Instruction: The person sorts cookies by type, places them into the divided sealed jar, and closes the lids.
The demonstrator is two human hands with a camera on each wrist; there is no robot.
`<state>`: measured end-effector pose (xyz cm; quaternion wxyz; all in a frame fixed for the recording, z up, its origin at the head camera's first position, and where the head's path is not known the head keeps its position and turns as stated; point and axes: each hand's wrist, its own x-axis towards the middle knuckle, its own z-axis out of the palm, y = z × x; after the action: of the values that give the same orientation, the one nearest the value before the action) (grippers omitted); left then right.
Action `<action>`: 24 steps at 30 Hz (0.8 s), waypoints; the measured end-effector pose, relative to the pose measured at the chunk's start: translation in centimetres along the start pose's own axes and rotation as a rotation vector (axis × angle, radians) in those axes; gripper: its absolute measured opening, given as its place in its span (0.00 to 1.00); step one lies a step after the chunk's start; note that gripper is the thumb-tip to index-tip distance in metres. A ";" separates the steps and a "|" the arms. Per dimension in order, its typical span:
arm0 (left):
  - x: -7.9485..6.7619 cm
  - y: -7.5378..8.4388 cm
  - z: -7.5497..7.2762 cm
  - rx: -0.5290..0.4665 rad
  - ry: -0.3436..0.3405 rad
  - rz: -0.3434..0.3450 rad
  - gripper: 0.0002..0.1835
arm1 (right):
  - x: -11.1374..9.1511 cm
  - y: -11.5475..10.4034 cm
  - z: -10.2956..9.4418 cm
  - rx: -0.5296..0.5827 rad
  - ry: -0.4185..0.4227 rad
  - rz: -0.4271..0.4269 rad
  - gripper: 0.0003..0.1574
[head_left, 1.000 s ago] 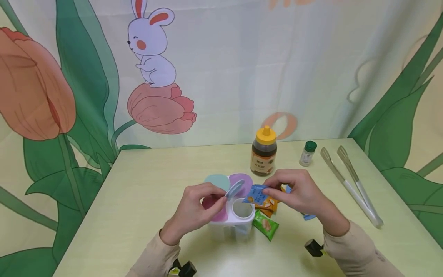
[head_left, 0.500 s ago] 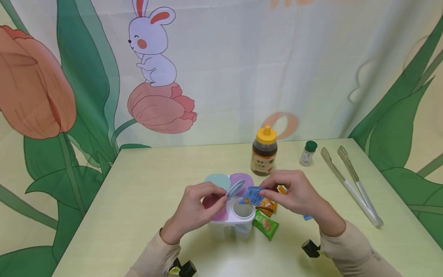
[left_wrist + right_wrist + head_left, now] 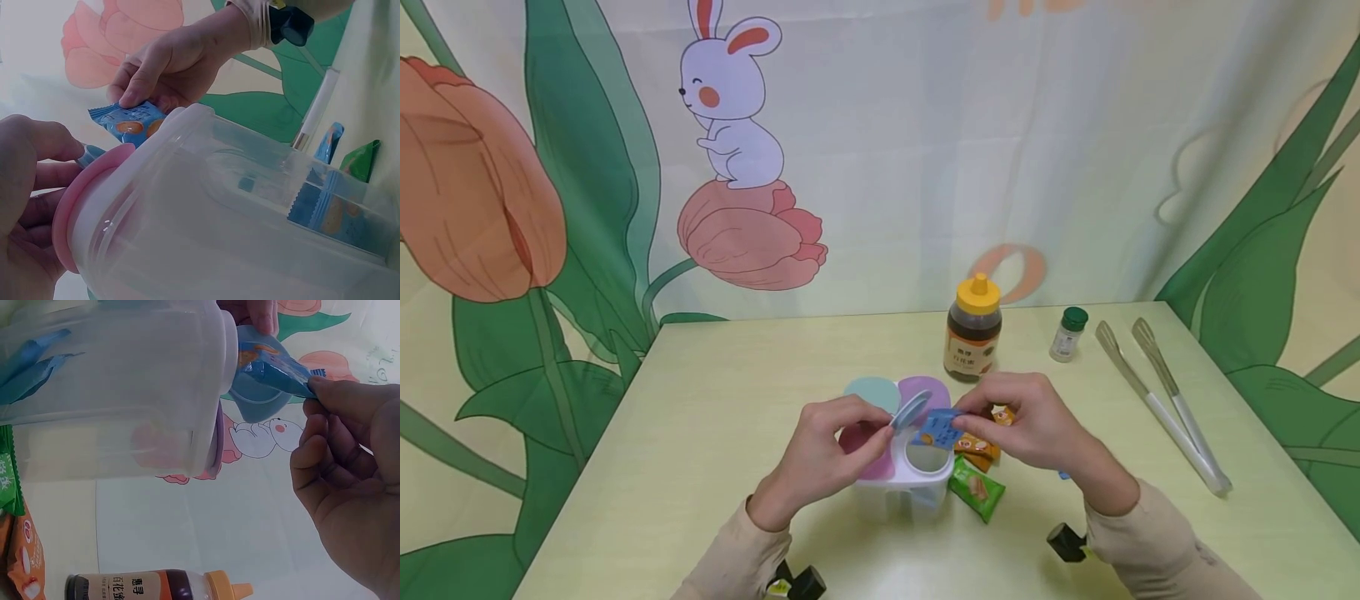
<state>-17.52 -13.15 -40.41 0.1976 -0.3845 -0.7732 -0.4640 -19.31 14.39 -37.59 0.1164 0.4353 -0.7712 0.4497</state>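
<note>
"Two hands are at work above the container (image 3: 880, 504). What does the left hand (image 3: 827, 442) hold?"

"Its thumb and fingertips pinch the edge of a pale blue lid (image 3: 912, 410), tilted up over the container. I'd say that keeps the round opening (image 3: 927, 459) uncovered; whether the lid is hinged, I can't tell."

"And the right hand (image 3: 1022, 421)?"

"Thumb and forefinger pinch one end of a blue packet (image 3: 938, 429), with the other fingers loosely curled. The packet hangs over the container's opening, not inside it. Gripping only the end probably keeps the fingers out of the hole."

"Why are the teal lid (image 3: 872, 392), purple lid (image 3: 923, 387) and pink lid (image 3: 877, 467) down?"

"Perhaps because only one opening on the container is wanted. Blue packets (image 3: 340, 219) show through its clear wall, seemingly inside."

"The rest of the packets?"

"One green packet (image 3: 976, 489) lies just beside the container's front right corner, and orange packets (image 3: 976, 452) lie to its right, presumably for an easy reach."

"Everything else on the desk (image 3: 700, 467)?"

"A yellow-capped bottle (image 3: 972, 342) stands behind the container, slightly right. The green-capped shaker (image 3: 1066, 335) and tongs (image 3: 1171, 428) are farther right of it, out of the hands' way, I'd guess."
</note>
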 end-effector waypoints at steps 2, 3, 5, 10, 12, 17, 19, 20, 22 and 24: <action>0.0 0.0 0.0 0.000 -0.002 -0.001 0.05 | 0.0 0.1 0.1 -0.005 0.000 -0.006 0.12; 0.0 0.0 0.0 0.000 -0.004 -0.001 0.04 | 0.0 0.1 0.2 -0.007 -0.001 -0.006 0.12; 0.0 0.0 0.0 -0.001 -0.006 -0.002 0.04 | 0.1 0.0 0.3 -0.012 -0.002 -0.005 0.12; 0.0 0.0 0.0 -0.002 -0.006 -0.002 0.05 | 0.1 -0.2 0.4 -0.018 -0.007 0.003 0.12; 0.0 0.0 0.0 -0.003 -0.004 0.001 0.05 | 0.1 -0.2 0.5 -0.018 -0.009 0.004 0.12; 0.0 0.0 0.1 -0.005 0.000 0.008 0.05 | 0.0 -0.1 0.7 -0.017 -0.005 -0.026 0.11; 0.0 0.0 0.1 -0.006 0.000 0.009 0.05 | 0.0 0.0 0.7 -0.020 -0.007 -0.039 0.11; 0.0 0.0 0.1 -0.006 -0.001 0.010 0.05 | -0.1 0.1 0.8 -0.021 -0.010 -0.045 0.11; 0.0 0.0 0.1 -0.005 -0.001 0.009 0.05 | -0.1 0.2 0.8 -0.028 -0.019 -0.032 0.11; 0.0 0.0 0.1 -0.007 -0.001 0.010 0.05 | -0.1 0.3 0.9 -0.030 -0.021 -0.035 0.11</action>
<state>-17.53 -13.09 -40.43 0.1983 -0.3891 -0.7698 -0.4656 -19.28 13.82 -38.35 0.1228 0.4517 -0.7712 0.4315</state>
